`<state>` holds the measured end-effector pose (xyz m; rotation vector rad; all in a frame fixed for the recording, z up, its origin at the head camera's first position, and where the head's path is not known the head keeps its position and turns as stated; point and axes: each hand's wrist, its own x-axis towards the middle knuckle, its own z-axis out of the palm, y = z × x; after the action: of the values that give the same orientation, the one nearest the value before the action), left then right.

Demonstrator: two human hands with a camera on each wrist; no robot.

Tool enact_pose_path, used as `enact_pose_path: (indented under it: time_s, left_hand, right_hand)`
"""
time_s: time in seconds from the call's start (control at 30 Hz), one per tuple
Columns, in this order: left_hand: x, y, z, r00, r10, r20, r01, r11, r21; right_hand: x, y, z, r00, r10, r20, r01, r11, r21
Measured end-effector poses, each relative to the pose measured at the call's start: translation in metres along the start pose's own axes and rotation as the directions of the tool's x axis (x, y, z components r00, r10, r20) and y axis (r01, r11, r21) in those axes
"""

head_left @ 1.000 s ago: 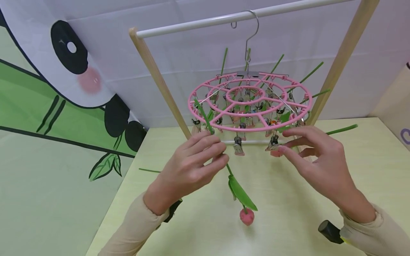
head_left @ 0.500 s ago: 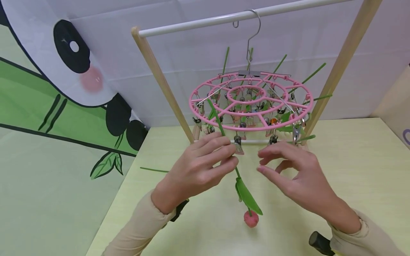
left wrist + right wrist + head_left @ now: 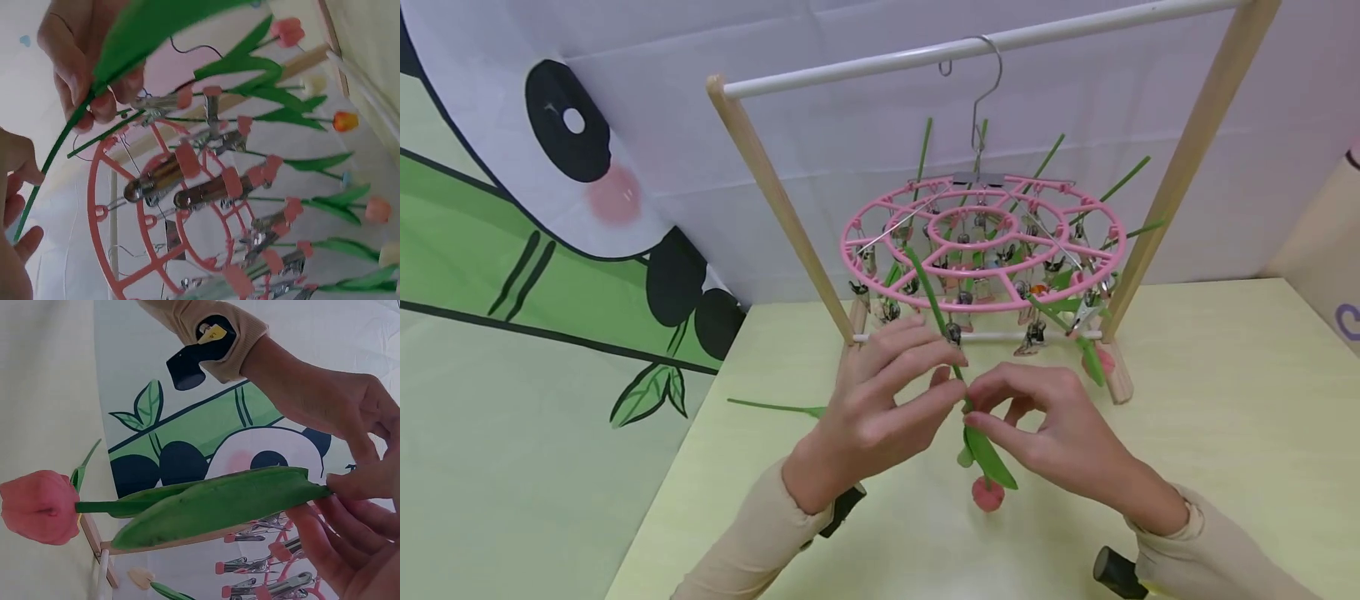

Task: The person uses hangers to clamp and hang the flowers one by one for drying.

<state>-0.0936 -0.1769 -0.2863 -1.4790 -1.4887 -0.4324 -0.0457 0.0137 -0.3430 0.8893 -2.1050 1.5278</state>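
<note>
An artificial pink tulip (image 3: pixel 988 494) hangs head down between the two hands, its green leaf pointing at the table. The right hand (image 3: pixel 1052 417) pinches the stem at the leaf's base, also plain in the right wrist view, where the bloom (image 3: pixel 40 506) points left. Higher on the stem, the fingers and thumb of the left hand (image 3: pixel 883 400) lie on either side of it in a loose grip. Just behind the hands hangs a round pink clip hanger (image 3: pixel 985 307) with metal clips (image 3: pixel 1032 337). Several clips hold other tulips, one pink tulip (image 3: pixel 1092 360) at its right front.
A white rod (image 3: pixel 865 68) between wooden posts (image 3: pixel 775 192) carries the hanger by its hook. One more green stem (image 3: pixel 767 405) lies on the pale table (image 3: pixel 1225 400) at left. Behind stands a cloth backdrop with a panda print (image 3: pixel 568 125).
The right hand has moved left and down from the hanger's right front to the tulip's stem, which it now pinches. The left hand has shifted slightly right. The clipped tulip at right has swung down.
</note>
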Motion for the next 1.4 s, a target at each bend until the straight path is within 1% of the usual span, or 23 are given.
enact_pose_path:
  time_s: [0.03,0.07,0.1,0.13,0.17,0.2,0.27,0.3,0.33,0.37,0.4,0.43,0.47,0.5,0.6,0.67,0.73,0.93,1.0,1.1,1.17,1.27,1.4]
  left_hand:
    - [0.0,0.003,0.001,0.996,-0.065,-0.058,0.062,0.997,-0.053]
    - [0.0,0.006,0.001,0.984,-0.14,-0.114,0.129,0.986,-0.105]
    - [0.0,0.009,0.001,0.961,-0.228,-0.154,0.203,0.965,-0.165]
    - [0.0,0.012,0.001,0.93,-0.322,-0.177,0.276,0.931,-0.24]
    - [0.0,0.015,0.001,0.892,-0.415,-0.181,0.342,0.879,-0.331]
    - [0.001,0.018,0.001,0.847,-0.504,-0.171,0.399,0.813,-0.424]
    - [0.001,0.022,0.0,0.75,-0.651,-0.116,0.486,0.661,-0.571]
    - [0.001,0.023,0.0,0.705,-0.706,-0.076,0.514,0.581,-0.632]
    - [0.002,0.025,-0.001,0.666,-0.745,-0.038,0.528,0.506,-0.682]
    - [0.002,0.026,-0.001,0.633,-0.775,-0.003,0.539,0.444,-0.716]
    - [0.002,0.027,0.0,0.607,-0.794,0.025,0.549,0.397,-0.736]
    - [0.002,0.028,0.0,0.587,-0.808,0.046,0.558,0.363,-0.746]
    - [0.003,0.029,0.002,0.575,-0.815,0.066,0.562,0.336,-0.756]
    - [0.003,0.03,0.004,0.57,-0.817,0.081,0.564,0.317,-0.763]
    - [0.003,0.033,0.011,0.574,-0.811,0.112,0.56,0.289,-0.776]
    - [0.002,0.034,0.015,0.582,-0.804,0.122,0.556,0.284,-0.781]
    - [0.0,0.035,0.017,0.586,-0.801,0.125,0.559,0.287,-0.778]
    - [-0.002,0.033,0.018,0.587,-0.8,0.125,0.568,0.297,-0.768]
    - [-0.002,0.031,0.018,0.594,-0.796,0.116,0.565,0.309,-0.765]
    - [-0.002,0.028,0.017,0.608,-0.788,0.096,0.557,0.336,-0.76]
    - [-0.002,0.026,0.016,0.613,-0.785,0.089,0.555,0.347,-0.756]
    - [-0.002,0.026,0.016,0.607,-0.789,0.091,0.561,0.345,-0.753]
    - [-0.002,0.026,0.015,0.599,-0.795,0.091,0.563,0.337,-0.755]
  right_hand:
    - [0.0,0.0,0.0,1.0,-0.008,-0.009,0.008,1.0,-0.004]
    - [0.0,0.0,0.0,1.0,-0.015,-0.018,0.014,1.0,-0.008]
    - [0.0,0.0,0.0,0.999,-0.021,-0.025,0.021,1.0,-0.014]
    - [0.0,0.0,0.0,0.999,-0.026,-0.032,0.025,0.999,-0.019]
    - [0.0,0.0,0.0,0.999,-0.025,-0.035,0.024,0.999,-0.024]
    - [-0.001,0.0,0.0,0.999,-0.021,-0.037,0.02,0.999,-0.025]
    - [-0.001,0.0,-0.001,0.999,-0.012,-0.039,0.011,1.0,-0.029]
    - [-0.001,0.0,-0.001,0.999,-0.007,-0.038,0.006,1.0,-0.03]
    - [-0.001,0.0,-0.001,0.999,-0.001,-0.038,0.0,1.0,-0.031]
    - [-0.002,0.0,-0.001,0.999,0.004,-0.037,-0.006,1.0,-0.031]
    - [-0.002,0.0,-0.001,0.999,0.004,-0.038,-0.006,0.999,-0.031]
    - [-0.002,0.0,-0.002,0.999,0.002,-0.039,-0.003,0.999,-0.033]
    - [-0.002,0.0,-0.002,0.999,-0.002,-0.042,0.001,0.999,-0.036]
    - [-0.002,0.0,-0.003,0.999,-0.008,-0.046,0.006,0.999,-0.039]
    - [-0.002,-0.001,-0.004,0.998,-0.027,-0.06,0.024,0.999,-0.046]
    - [-0.002,-0.001,-0.005,0.997,-0.04,-0.068,0.036,0.998,-0.051]
    - [-0.002,-0.002,-0.005,0.996,-0.053,-0.072,0.049,0.997,-0.057]
    - [-0.001,-0.003,-0.005,0.994,-0.084,-0.066,0.078,0.993,-0.088]
    - [0.0,-0.005,-0.007,0.994,-0.089,-0.071,0.081,0.991,-0.111]
    - [0.003,-0.008,-0.012,0.989,-0.097,-0.112,0.077,0.982,-0.173]
    - [0.004,-0.01,-0.017,0.982,-0.114,-0.152,0.079,0.973,-0.219]
    - [0.006,-0.014,-0.023,0.966,-0.145,-0.214,0.081,0.955,-0.284]
    - [0.004,-0.016,-0.03,0.937,-0.197,-0.29,0.073,0.919,-0.388]
